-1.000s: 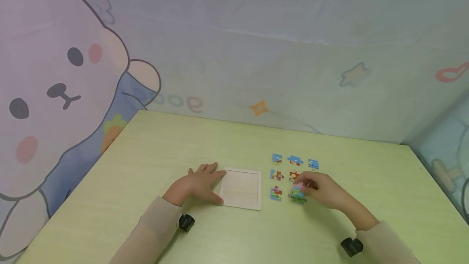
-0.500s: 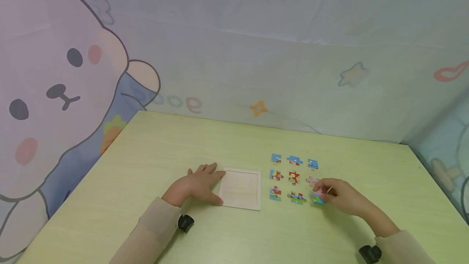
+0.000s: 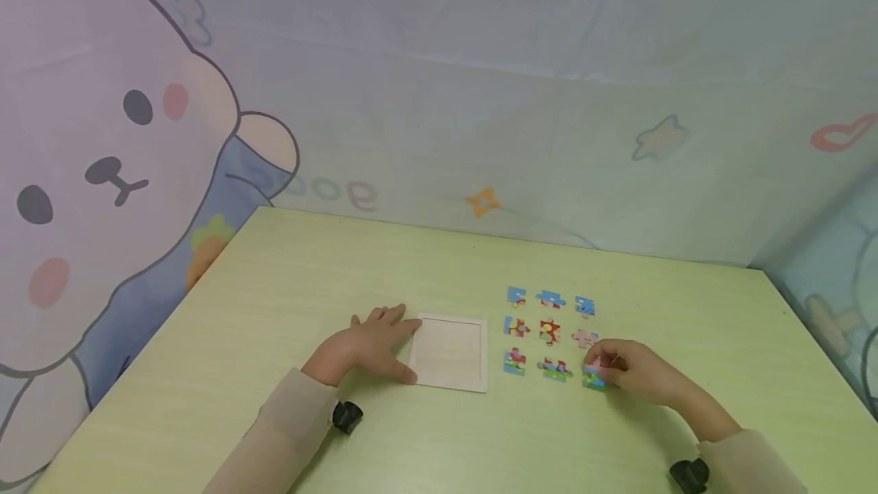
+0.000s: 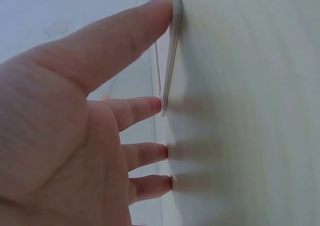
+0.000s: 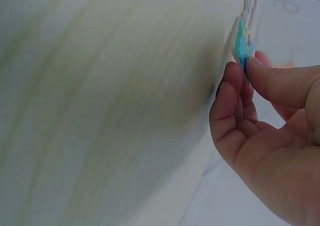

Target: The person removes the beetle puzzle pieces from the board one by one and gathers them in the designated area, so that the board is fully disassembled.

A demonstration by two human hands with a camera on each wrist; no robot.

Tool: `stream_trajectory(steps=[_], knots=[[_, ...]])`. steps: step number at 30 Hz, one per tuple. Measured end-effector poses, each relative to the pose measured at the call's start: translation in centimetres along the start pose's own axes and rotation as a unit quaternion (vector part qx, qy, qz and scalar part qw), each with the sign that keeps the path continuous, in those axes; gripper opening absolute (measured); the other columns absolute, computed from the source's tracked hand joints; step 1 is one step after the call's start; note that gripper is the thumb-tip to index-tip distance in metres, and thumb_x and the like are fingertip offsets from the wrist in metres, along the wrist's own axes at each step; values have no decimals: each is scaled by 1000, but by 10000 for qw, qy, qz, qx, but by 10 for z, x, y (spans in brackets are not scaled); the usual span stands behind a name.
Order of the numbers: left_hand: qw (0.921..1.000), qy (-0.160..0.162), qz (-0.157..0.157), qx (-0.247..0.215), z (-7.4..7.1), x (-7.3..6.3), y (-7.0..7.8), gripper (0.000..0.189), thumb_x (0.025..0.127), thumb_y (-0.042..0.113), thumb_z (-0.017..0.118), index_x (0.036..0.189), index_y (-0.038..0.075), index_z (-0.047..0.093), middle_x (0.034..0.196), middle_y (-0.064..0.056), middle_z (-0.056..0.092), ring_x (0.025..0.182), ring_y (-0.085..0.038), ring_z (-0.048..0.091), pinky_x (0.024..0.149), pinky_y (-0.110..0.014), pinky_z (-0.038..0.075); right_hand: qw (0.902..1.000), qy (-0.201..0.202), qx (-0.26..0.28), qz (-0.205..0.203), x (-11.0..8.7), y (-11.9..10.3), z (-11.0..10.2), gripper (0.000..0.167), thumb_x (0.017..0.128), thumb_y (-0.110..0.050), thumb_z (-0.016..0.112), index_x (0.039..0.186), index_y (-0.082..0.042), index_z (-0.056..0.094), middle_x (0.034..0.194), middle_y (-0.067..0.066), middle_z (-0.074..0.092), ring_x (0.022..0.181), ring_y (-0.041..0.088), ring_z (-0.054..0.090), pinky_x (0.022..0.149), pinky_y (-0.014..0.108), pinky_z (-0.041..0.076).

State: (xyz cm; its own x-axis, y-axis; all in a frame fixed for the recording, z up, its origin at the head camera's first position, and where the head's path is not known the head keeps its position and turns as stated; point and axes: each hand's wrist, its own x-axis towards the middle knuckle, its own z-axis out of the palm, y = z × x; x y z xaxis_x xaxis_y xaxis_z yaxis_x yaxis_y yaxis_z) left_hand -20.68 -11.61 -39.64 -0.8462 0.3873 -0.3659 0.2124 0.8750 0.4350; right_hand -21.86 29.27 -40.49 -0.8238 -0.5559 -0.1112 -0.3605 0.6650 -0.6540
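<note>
My left hand (image 3: 373,345) lies at the left side of a square wooden puzzle tray (image 3: 483,357), fingers spread. Its thumb and index fingertip touch the tray's edge (image 4: 173,45) in the left wrist view, and the other fingertips rest on the table. With thumb and fingers, my right hand (image 3: 634,373) pinches a pink, blue and green jigsaw piece (image 3: 594,383) at the lower right of the piece group. In the right wrist view one side of this jigsaw piece (image 5: 240,41) is tilted up off the table; the thumb covers part of it.
Several loose jigsaw pieces lie in rows right of the tray, among them a red and yellow piece (image 3: 549,331) and a pink piece (image 3: 583,338) close to my right fingers. The pale table (image 3: 384,258) ends at a printed cloth backdrop (image 3: 439,136).
My right hand has carried the pinched piece rightward, past the bottom middle piece, to the row's right end, then lowered slightly. My left hand stays at the tray.
</note>
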Motion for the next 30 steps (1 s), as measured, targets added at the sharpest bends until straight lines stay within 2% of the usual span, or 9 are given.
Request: stream_trajectory(steps=[10,24,27,30], knots=[[10000,45,2,-32,1,0,1,84,82,38,76,150,13,35,160,-17,14,146,-40,10,108,-71,6,9998,79,-152,47,0,2,4,8,92,0,60,97,-4,64,78,-1,49,70,7,40,59,24,35],[10000,-75,-42,47,-2,3,0,85,82,40,74,152,16,32,160,-15,13,146,-40,8,109,-70,7,9992,121,-281,261,2,5,5,7,93,-3,59,98,-4,65,82,0,54,72,9,44,62,23,40],[9999,-156,11,37,-6,5,-3,86,83,42,73,152,15,30,160,-16,15,146,-41,11,109,-69,11,9989,92,-309,347,2,4,1,10,94,-8,60,102,-4,64,86,2,57,75,10,49,65,25,44],[9998,-102,173,-45,-18,7,-10,84,86,42,70,152,12,29,157,-19,21,144,-42,17,109,-65,19,9980,172,-479,364,2,6,-10,18,95,-14,61,108,-1,63,92,5,59,79,14,54,68,29,48]])
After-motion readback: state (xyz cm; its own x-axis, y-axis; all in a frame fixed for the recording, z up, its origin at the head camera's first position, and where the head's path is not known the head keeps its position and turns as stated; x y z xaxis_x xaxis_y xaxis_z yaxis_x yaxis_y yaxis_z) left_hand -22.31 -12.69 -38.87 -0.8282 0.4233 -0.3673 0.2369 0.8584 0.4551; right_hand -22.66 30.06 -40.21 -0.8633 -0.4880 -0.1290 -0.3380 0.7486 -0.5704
